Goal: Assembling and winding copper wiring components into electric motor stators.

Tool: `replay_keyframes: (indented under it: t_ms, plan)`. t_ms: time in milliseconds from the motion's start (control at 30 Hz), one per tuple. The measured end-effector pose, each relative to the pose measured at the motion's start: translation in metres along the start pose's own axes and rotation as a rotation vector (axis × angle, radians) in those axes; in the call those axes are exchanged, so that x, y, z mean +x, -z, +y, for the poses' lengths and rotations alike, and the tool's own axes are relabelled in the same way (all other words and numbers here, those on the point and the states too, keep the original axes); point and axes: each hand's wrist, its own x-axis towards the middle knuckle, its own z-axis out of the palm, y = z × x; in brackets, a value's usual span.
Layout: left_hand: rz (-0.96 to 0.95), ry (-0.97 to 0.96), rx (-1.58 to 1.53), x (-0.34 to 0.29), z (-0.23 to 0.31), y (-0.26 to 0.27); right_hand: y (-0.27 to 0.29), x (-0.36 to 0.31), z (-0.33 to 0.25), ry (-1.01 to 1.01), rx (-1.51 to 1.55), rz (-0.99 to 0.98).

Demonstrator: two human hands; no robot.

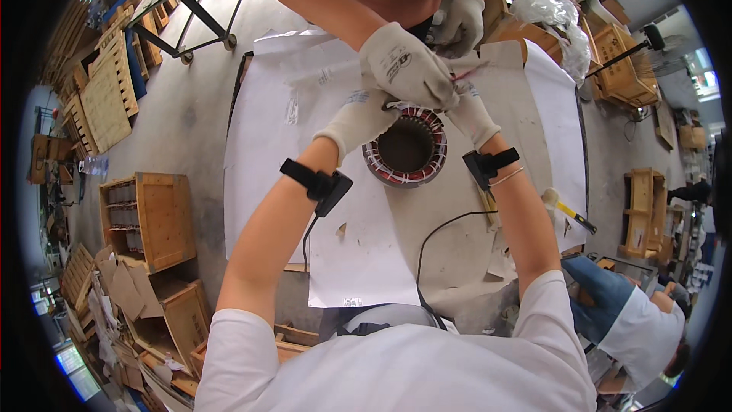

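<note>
A round motor stator [437, 154] with red windings and white lacing lies on the covered table, its dark bore facing up. My left hand [357, 120], in a white work glove, is at the stator's far left edge. Its fingers are closed together, and what they hold is too small to name. On the far right side of the ring is my gloved right hand [473, 117], its fingertips mostly behind a co-worker's gloved hand [408, 69]. That hand reaches over the far rim between mine. The co-worker's other gloved hand [463, 21] stays farther back. A thin reddish lead [471, 72] shows near my right fingers.
White paper sheets [366, 271] cover the table. A hammer [568, 210] with a yellow and black handle lies at the right edge. Black cables run from my wrist straps. Wooden crates [156, 217] stand at left, a wheeled frame [191, 11] far left. Another person [633, 320] is at lower right.
</note>
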Motion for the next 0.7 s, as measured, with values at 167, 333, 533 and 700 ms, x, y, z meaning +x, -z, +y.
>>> replay_keyframes:
  t_ms: [167, 333, 533, 700]
  plan:
    - [0.05, -0.279, 0.192, 0.025, 0.004, -0.025, 0.004, -0.001, -0.049, -0.099, 0.062, -0.017]
    - [-0.034, -0.292, -0.871, 0.036, 0.021, -0.027, -0.013, -0.01, -0.088, -0.032, -0.061, 0.058]
    - [0.193, -0.289, -0.603, 0.021, 0.047, -0.009, -0.037, -0.027, -0.128, 0.024, -0.027, 0.087]
    - [0.239, -0.303, -0.686, 0.013, 0.051, 0.0, -0.047, -0.026, -0.139, -0.112, 0.06, 0.15]
